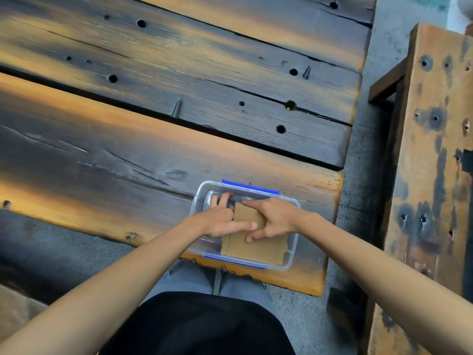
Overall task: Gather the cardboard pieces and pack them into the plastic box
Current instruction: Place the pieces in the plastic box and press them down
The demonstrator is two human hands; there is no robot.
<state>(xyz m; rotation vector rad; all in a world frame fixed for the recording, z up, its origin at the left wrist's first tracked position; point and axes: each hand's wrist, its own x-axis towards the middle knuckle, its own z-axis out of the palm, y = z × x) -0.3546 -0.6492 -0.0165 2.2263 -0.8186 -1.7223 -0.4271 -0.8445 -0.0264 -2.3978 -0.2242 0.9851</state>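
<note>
A clear plastic box [293, 254] with blue clips on its long sides stands at the near edge of the wooden table. Brown cardboard pieces [258, 248] lie flat inside it, filling its near right part. Both hands are inside the box on top of the cardboard. My left hand [222, 219] rests on the left side, fingers spread toward the far wall, thumb laid across the cardboard. My right hand [273, 217] presses down from the right, index finger stretched out to the left, thumb on the lower sheet. How many pieces are stacked is hidden.
The box sits near the right end of a dark, scorched plank table [153, 124] with holes and a wide gap between planks. A wooden bench [432, 162] stands to the right across a concrete strip. My lap is just below the table edge.
</note>
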